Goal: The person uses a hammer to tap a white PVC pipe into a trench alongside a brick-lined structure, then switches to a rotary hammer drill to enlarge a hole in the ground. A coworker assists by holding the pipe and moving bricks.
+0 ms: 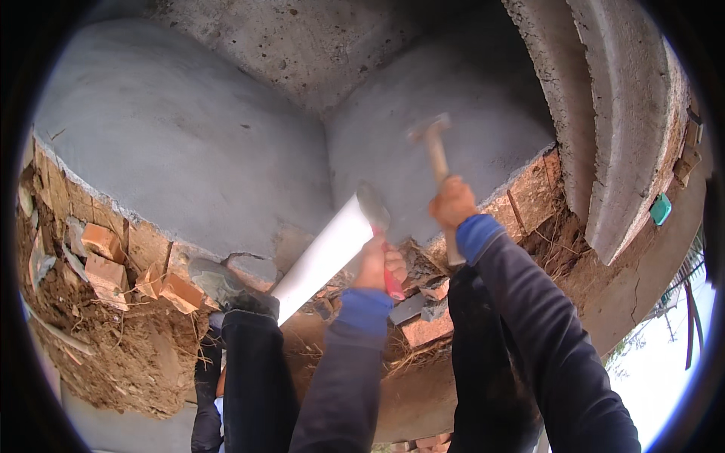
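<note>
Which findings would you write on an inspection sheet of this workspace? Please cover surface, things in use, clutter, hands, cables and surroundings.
Surface: two smooth grey surfaces meet at a corner; their lower edges are rough.
Things in use: white pipe, slanting; red-handled tool, its grey end blurred near the pipe's upper end; hammer, motion-blurred.
Clutter: broken bricks and loose soil at left.
Hands: left hand grips the red-handled tool; right hand grips the hammer.
Cables: none certain; dark strands at right are unclear.
Surroundings: curved concrete and a small turquoise item at right.
</note>
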`<state>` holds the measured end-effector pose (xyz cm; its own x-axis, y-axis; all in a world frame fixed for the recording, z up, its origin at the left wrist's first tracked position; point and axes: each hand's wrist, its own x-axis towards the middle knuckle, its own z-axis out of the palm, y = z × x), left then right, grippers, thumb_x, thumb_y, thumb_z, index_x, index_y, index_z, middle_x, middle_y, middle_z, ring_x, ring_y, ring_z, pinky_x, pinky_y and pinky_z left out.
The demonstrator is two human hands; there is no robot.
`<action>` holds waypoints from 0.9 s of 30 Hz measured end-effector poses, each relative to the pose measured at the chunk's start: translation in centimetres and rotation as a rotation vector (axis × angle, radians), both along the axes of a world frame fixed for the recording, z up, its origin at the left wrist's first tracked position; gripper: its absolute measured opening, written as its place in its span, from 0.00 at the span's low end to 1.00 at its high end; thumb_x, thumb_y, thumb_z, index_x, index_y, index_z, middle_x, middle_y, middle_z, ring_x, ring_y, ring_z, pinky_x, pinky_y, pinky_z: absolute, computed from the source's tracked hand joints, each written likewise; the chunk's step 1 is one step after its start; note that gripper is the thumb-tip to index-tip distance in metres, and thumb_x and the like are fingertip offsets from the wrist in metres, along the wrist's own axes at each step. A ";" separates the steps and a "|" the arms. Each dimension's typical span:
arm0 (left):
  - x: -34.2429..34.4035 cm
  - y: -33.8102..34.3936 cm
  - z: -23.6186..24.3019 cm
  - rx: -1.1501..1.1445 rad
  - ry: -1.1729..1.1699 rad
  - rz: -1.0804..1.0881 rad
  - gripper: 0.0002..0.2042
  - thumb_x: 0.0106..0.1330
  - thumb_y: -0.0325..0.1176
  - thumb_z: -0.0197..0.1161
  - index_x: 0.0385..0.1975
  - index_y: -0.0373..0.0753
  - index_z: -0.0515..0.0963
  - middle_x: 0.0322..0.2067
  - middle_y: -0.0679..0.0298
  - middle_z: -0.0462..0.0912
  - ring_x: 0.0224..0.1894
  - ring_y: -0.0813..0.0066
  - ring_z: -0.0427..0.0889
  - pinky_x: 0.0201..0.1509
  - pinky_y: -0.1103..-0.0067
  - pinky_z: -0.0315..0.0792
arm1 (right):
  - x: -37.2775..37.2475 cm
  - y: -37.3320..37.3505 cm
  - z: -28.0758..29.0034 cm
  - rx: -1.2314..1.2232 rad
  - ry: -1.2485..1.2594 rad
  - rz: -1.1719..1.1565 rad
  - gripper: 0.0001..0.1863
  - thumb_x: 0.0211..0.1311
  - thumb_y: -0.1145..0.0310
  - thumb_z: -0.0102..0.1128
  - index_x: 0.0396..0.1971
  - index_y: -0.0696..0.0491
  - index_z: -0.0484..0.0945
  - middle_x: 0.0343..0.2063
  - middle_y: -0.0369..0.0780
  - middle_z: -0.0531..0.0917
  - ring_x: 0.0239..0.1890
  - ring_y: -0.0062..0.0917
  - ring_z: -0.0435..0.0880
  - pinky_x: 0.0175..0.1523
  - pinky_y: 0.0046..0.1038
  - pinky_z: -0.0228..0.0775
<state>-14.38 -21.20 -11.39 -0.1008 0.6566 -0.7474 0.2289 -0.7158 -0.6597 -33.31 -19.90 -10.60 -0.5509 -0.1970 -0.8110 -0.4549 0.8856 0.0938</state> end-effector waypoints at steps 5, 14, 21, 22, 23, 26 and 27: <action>0.0 0.5 0.5 0.004 -0.011 0.004 0.18 0.67 0.53 0.52 0.22 0.49 0.61 0.12 0.78 0.54 0.09 0.84 0.53 0.10 0.82 0.45 | -2.9 -1.0 -0.6 0.210 -0.647 0.063 0.11 0.54 0.72 0.54 0.32 0.65 0.77 0.23 0.50 0.83 0.21 0.36 0.84 0.25 0.36 0.77; 0.4 0.7 1.3 0.037 0.013 0.045 0.18 0.69 0.52 0.51 0.21 0.50 0.61 0.11 0.78 0.53 0.09 0.83 0.53 0.12 0.80 0.45 | 0.0 4.8 -6.7 -0.144 0.038 0.052 0.16 0.53 0.72 0.57 0.39 0.69 0.75 0.20 0.49 0.82 0.24 0.38 0.85 0.30 0.36 0.80; -0.7 0.8 2.1 0.037 -0.006 0.035 0.15 0.66 0.49 0.53 0.21 0.50 0.62 0.12 0.78 0.54 0.10 0.82 0.53 0.12 0.79 0.46 | -11.4 1.3 -4.7 0.141 -0.346 -0.271 0.09 0.52 0.70 0.59 0.26 0.62 0.79 0.18 0.45 0.82 0.22 0.33 0.86 0.33 0.34 0.80; -0.4 1.0 2.1 0.008 0.024 0.078 0.16 0.67 0.48 0.54 0.20 0.50 0.62 0.11 0.78 0.54 0.09 0.83 0.54 0.11 0.81 0.46 | -12.5 0.7 -4.7 0.072 -0.061 -0.310 0.09 0.51 0.71 0.60 0.23 0.63 0.77 0.16 0.46 0.81 0.18 0.36 0.84 0.30 0.35 0.81; -0.3 1.2 1.8 -0.001 0.005 0.069 0.16 0.67 0.46 0.54 0.19 0.51 0.61 0.11 0.79 0.54 0.09 0.85 0.54 0.09 0.83 0.47 | -12.6 0.5 -4.7 -0.041 -0.047 -0.360 0.09 0.50 0.71 0.60 0.24 0.63 0.77 0.17 0.46 0.82 0.19 0.36 0.84 0.30 0.35 0.81; 0.1 1.2 1.8 0.025 -0.028 0.028 0.17 0.67 0.47 0.57 0.19 0.51 0.62 0.11 0.79 0.55 0.08 0.86 0.56 0.08 0.85 0.48 | -6.4 3.0 -5.9 -0.026 0.062 -0.075 0.10 0.51 0.67 0.61 0.25 0.59 0.78 0.26 0.45 0.82 0.32 0.37 0.83 0.41 0.35 0.77; 0.2 0.9 1.8 0.024 -0.022 0.017 0.17 0.67 0.47 0.57 0.19 0.51 0.63 0.11 0.79 0.55 0.08 0.86 0.56 0.08 0.85 0.48 | -2.4 4.1 -6.3 0.047 -0.108 0.264 0.10 0.51 0.62 0.61 0.23 0.55 0.79 0.32 0.44 0.81 0.41 0.37 0.81 0.51 0.34 0.73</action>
